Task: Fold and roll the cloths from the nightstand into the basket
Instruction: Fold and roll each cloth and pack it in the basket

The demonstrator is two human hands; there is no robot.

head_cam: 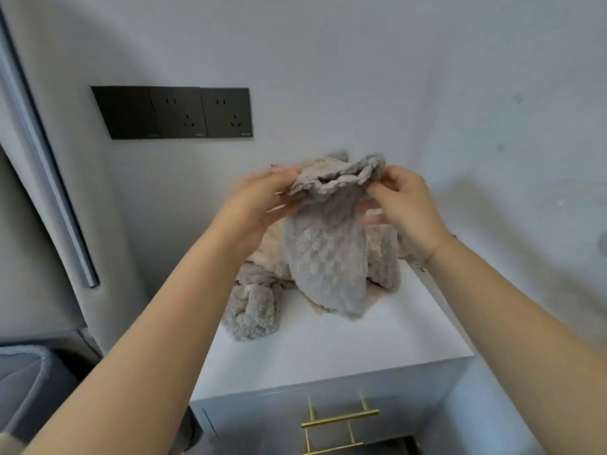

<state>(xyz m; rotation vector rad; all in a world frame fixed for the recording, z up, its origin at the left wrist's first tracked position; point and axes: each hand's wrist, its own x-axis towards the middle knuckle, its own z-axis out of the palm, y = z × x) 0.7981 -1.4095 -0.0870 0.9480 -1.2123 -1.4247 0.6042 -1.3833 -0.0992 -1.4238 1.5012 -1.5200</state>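
Observation:
A grey waffle-textured cloth (pixel 328 251) hangs in the air above the white nightstand (pixel 328 343). My left hand (pixel 259 201) pinches its upper left edge and my right hand (pixel 404 205) pinches its upper right edge. The cloth's lower end brushes a heap of other cloths (pixel 259 290), grey and beige, lying at the back of the nightstand top. One grey fluffy cloth (pixel 253 315) droops over the nightstand's left edge. No basket is in view.
The nightstand stands in a corner between two pale walls, with a black socket panel (pixel 174 113) on the wall behind. Gold drawer handles (pixel 340 418) show on its front. A grey padded bed edge (pixel 29 379) lies at lower left.

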